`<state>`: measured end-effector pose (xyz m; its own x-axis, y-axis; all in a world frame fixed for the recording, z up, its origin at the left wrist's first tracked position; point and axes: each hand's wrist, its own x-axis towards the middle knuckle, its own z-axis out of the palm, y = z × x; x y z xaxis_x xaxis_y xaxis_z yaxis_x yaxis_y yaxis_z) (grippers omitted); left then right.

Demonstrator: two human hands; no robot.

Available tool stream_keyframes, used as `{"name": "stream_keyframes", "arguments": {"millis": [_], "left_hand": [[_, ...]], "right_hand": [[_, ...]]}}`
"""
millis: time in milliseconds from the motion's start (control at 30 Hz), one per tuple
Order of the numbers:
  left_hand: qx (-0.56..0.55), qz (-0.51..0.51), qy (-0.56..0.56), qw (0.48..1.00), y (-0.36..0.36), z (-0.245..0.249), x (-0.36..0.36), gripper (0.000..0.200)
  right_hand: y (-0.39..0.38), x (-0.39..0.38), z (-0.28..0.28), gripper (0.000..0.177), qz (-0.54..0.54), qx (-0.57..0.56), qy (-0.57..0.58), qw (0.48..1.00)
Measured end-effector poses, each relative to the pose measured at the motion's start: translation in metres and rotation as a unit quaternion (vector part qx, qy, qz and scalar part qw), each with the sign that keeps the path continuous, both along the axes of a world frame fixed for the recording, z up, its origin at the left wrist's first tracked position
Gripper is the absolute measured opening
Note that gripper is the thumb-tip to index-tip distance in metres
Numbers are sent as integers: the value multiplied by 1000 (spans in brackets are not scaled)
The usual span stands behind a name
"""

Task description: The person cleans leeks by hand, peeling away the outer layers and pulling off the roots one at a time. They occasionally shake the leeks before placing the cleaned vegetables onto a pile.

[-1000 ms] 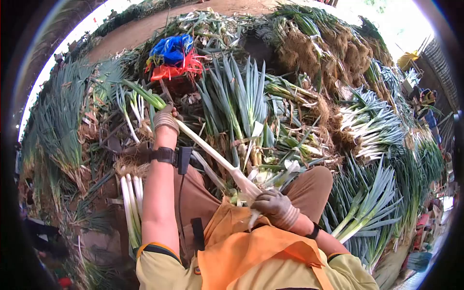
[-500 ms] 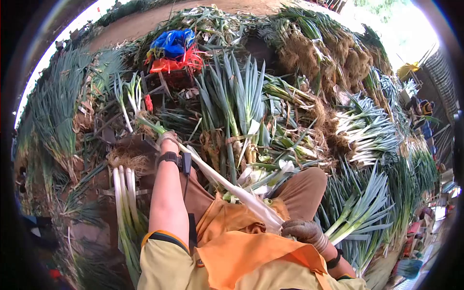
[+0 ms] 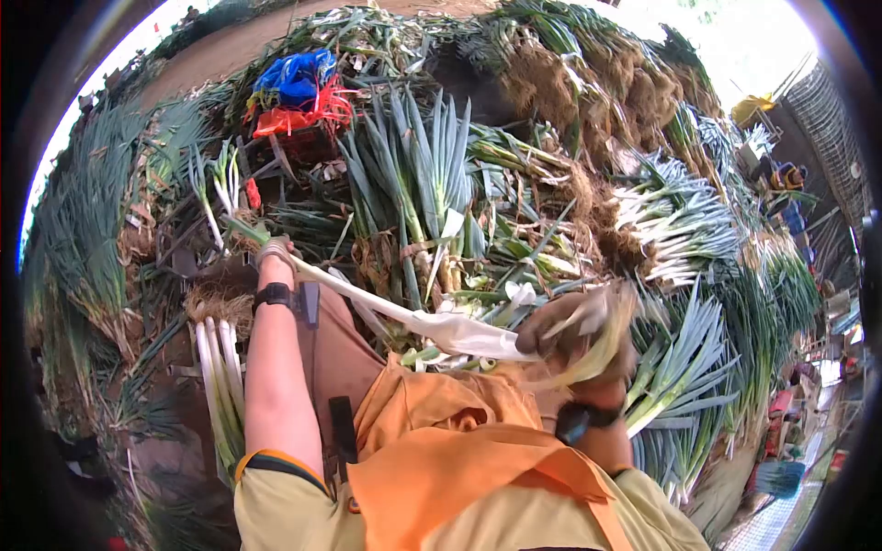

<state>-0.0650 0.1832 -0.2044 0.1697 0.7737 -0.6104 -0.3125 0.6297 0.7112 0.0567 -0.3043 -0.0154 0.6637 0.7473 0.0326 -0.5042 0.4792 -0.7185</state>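
Note:
A long leek (image 3: pixel 367 298) stretches across my lap, its green end at the left and its pale, loose outer skin (image 3: pixel 482 342) at the right. My left hand (image 3: pixel 275 250) is closed round the stalk near the green part. My right hand (image 3: pixel 579 335), gloved and blurred by motion, is closed at the other end on the loose skin. A yellowish strip (image 3: pixel 602 349) trails across that hand; its exact hold on the strip is blurred. Below my left hand, several white leek stalks (image 3: pixel 220 354) lie with their brown roots (image 3: pixel 219 303) upward.
A bundle of tall leeks (image 3: pixel 413 174) stands ahead. Cleaned white leeks (image 3: pixel 675 225) are piled at the right, under a heap with roots (image 3: pixel 634 92). Blue and red plastic bags (image 3: pixel 299 83) sit at the upper left. More green leeks (image 3: pixel 83 211) cover the left side.
My right hand has moved up and outward from beside my waist, drawing the loose skin rightward. My left hand keeps its hold on the leek. The whole view has shifted slightly.

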Motion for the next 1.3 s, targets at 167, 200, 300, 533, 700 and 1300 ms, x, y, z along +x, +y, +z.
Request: {"name": "stream_keyframes", "arguments": {"millis": [167,200,300,533,700,1300], "left_hand": [[48,122,145,981,-13,-1,-57,15],[41,126,151,980,-8,-16,-68,15],[14,-3,203,979,13,-78,-93,20],[-42,-34,245,968,51,-84,-121,25],[-9,104,457,883,61,-114,-118,24],[111,121,37,986,-57,31,-38,12]], "right_hand": [[38,-7,-11,27,210,26,184,960],[40,-6,8,28,314,5,167,934],[3,-8,24,28,243,-271,-188,912],[-121,16,69,36,-20,-213,-84,973],[-33,38,15,62,83,-343,-545,761],[-8,69,6,45,144,-375,-614,679]]}}
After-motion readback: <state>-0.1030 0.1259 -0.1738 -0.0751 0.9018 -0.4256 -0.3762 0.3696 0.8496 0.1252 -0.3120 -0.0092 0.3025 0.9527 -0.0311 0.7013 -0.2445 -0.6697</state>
